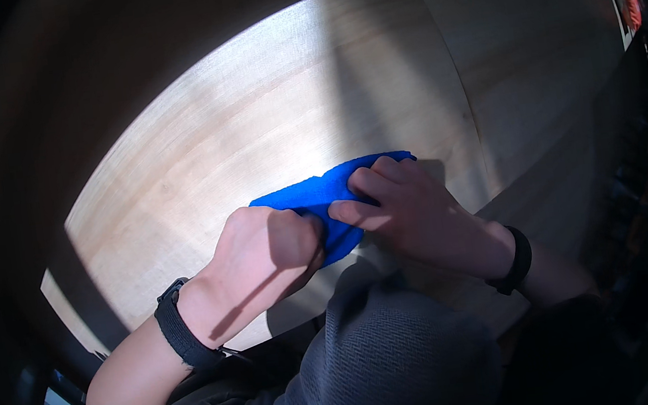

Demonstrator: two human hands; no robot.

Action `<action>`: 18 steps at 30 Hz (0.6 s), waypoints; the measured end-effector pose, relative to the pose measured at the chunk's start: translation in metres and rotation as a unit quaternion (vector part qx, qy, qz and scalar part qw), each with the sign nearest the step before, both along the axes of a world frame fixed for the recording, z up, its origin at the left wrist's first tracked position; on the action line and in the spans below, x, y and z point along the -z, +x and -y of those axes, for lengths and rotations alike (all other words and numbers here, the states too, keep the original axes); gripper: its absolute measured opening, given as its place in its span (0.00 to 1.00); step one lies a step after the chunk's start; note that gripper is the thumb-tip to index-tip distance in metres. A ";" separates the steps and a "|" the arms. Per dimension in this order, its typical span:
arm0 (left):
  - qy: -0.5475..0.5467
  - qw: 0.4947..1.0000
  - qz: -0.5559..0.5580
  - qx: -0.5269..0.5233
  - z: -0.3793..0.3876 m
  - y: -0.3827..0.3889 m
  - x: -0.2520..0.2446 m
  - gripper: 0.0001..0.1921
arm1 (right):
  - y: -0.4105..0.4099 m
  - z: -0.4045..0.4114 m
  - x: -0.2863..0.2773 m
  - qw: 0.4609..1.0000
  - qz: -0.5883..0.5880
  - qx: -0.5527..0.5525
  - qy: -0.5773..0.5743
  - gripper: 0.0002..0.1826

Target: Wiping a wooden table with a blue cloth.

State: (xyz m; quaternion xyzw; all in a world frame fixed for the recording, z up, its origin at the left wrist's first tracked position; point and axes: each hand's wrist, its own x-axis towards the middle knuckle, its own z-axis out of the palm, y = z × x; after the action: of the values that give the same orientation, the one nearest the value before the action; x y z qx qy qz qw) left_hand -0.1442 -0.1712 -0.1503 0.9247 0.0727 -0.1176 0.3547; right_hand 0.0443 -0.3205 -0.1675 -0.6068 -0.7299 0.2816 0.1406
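Observation:
A bright blue cloth [317, 194] is bunched between my two hands, just above or on a pale wooden tabletop [219, 136]. My left hand [271, 245] is curled into a fist around the cloth's left part, its fingertips hidden beneath. On the cloth's right side, my right hand [400, 208] grips with bent fingers, the thumb pressed against the fabric near the middle. The two hands are close together but apart. A lower flap of the cloth hangs between them towards my body. Each wrist wears a dark band.
Grey textured fabric [396, 345] fills the space below my hands. A seam [470, 105] runs across the wood on the right. An orange-red item [631, 5] lies at the far right edge. Bright light and dark shadows cross the surface.

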 end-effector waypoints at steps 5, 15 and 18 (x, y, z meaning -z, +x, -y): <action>-0.002 0.998 -0.039 -0.055 -0.006 0.005 0.002 0.07 | 0.005 -0.017 0.011 0.998 0.028 0.018 0.055 0.24; 0.006 0.998 -0.048 -0.048 -0.017 -0.012 0.002 0.07 | -0.011 -0.035 0.009 0.997 0.060 -0.030 0.039 0.20; 0.074 0.991 -0.080 -0.076 -0.018 -0.015 0.005 0.07 | -0.010 -0.053 0.017 0.996 0.045 -0.027 0.071 0.16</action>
State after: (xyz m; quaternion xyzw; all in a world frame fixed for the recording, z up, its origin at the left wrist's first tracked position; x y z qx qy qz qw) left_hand -0.1593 -0.1530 -0.1553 0.9277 0.1790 -0.1584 0.2866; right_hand 0.0344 -0.2679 -0.1850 -0.5876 -0.7697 0.2052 0.1421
